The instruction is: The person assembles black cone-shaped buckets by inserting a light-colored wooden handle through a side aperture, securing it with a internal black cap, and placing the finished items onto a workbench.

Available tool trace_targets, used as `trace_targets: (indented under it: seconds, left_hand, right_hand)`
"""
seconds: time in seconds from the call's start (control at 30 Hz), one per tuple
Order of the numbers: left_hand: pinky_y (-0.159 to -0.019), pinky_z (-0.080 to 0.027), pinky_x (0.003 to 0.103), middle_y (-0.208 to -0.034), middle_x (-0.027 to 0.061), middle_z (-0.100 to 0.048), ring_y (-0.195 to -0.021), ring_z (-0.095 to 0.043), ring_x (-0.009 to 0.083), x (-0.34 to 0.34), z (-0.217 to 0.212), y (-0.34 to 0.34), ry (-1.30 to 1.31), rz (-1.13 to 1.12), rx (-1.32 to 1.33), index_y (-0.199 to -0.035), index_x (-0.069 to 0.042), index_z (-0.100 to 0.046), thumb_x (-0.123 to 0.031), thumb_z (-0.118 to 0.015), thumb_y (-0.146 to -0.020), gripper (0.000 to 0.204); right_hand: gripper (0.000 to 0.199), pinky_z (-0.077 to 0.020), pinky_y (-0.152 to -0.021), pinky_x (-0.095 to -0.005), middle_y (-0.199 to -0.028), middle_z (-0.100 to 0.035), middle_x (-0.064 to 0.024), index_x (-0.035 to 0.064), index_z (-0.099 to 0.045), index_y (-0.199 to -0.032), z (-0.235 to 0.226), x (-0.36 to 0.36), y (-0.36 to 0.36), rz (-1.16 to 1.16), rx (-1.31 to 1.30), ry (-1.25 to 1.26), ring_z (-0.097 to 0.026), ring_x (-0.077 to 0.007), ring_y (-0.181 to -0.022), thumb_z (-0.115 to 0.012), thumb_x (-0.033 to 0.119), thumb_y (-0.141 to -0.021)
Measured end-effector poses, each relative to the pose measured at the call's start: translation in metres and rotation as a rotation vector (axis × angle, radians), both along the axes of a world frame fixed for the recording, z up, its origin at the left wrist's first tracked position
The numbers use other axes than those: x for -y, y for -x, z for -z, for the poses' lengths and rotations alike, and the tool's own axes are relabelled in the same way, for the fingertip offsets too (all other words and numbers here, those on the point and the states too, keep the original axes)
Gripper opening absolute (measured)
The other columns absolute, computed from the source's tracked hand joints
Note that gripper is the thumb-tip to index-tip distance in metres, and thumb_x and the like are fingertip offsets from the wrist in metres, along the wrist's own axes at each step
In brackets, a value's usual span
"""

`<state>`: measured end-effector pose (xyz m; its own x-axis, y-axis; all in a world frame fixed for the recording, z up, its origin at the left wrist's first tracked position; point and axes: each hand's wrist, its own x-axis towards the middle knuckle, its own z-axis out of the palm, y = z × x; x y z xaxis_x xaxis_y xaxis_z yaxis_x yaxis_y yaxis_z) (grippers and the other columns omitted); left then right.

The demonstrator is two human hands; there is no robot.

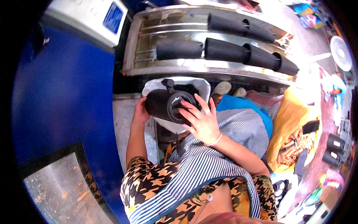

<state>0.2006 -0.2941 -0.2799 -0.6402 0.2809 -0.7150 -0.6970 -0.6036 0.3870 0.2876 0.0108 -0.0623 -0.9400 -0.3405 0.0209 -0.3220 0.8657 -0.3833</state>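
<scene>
A black cylinder (156,105) lies on its side in front of me, with a round ringed end and a small pale mark on it. My left hand (141,111) is closed round its far-left side, the fingers partly hidden behind it. At the ringed end, my right hand (199,117) grips with bent fingers, some reaching into the ring. A short black knob-like piece (168,84) stands up behind the cylinder; whether it is joined to it I cannot tell. Behind both lies a white-lined bin (199,83) with dark contents.
Several similar black cylinders (226,50) lie in two rows on a metal rack (167,69) beyond the bin. A blue machine panel (67,93) stands at left. To the right, a yellow sack (283,123) holds many small brown tubes (294,149). A striped apron covers my lap.
</scene>
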Motion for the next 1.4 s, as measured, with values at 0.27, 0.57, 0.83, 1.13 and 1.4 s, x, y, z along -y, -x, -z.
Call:
trace_targets:
  seconds: [0.27,0.57,0.83,1.13,1.4]
  left_hand:
    - [-0.097,-0.049,0.042,-0.117,0.0109,-0.069,-0.106,-0.065,0.028,-0.086,-0.003,0.015,-0.2,0.102,-0.057,-0.117,-0.005,-0.065,-0.028,-0.052,-0.092,0.036]
    - [-0.092,-0.053,0.042,-0.112,0.0114,-0.071,-0.101,-0.068,0.0273,-0.102,0.012,-0.002,-0.397,0.178,-0.024,-0.111,-0.004,-0.067,-0.029,-0.052,-0.091,0.036]
    - [-0.098,-0.05,0.043,-0.117,0.0129,-0.068,-0.11,-0.064,0.0285,-0.081,0.037,-0.005,-0.421,0.272,-0.031,-0.12,-0.003,-0.064,-0.033,-0.05,-0.095,0.041]
    - [-0.109,-0.039,0.049,-0.136,0.0106,-0.057,-0.125,-0.055,0.0283,-0.101,-0.086,-0.015,-0.273,0.114,-0.146,-0.14,-0.008,-0.046,-0.036,-0.043,-0.104,0.047]
    - [-0.103,-0.045,0.039,-0.127,0.0091,-0.061,-0.118,-0.058,0.022,-0.124,-0.191,0.077,0.132,-0.146,-0.475,-0.129,-0.001,-0.053,-0.01,-0.055,-0.098,0.032]
  right_hand:
    - [0.067,-0.0245,-0.108,-0.0648,-0.136,-0.052,0.0041,0.0251,-0.056,-0.132,-0.015,-0.006,-0.013,0.196,-0.04,-0.075,-0.038,-0.0326,-0.132,-0.078,0.028,-0.069]
    - [0.056,-0.0266,-0.103,-0.0725,-0.121,-0.059,0.0015,0.0268,-0.063,-0.122,-0.016,0.001,-0.001,0.125,0.145,-0.186,-0.041,-0.0379,-0.128,-0.077,0.026,-0.067]
    - [0.047,-0.0211,-0.103,-0.0768,-0.116,-0.063,0.0024,0.0303,-0.06,-0.128,-0.024,-0.005,-0.013,0.04,-0.222,-0.185,-0.039,-0.0314,-0.136,-0.055,0.022,-0.082]
    - [0.042,-0.042,-0.085,-0.0451,-0.09,-0.066,-0.0103,0.0016,-0.066,-0.103,-0.014,-0.062,0.024,0.591,-0.279,0.218,-0.056,-0.031,-0.097,-0.077,0.03,-0.074]
    - [0.063,-0.0394,-0.099,-0.0461,-0.122,-0.06,-0.0154,0.0025,-0.052,-0.132,-0.058,-0.09,0.024,0.493,-0.342,0.292,-0.052,-0.0365,-0.112,-0.075,0.025,-0.078]
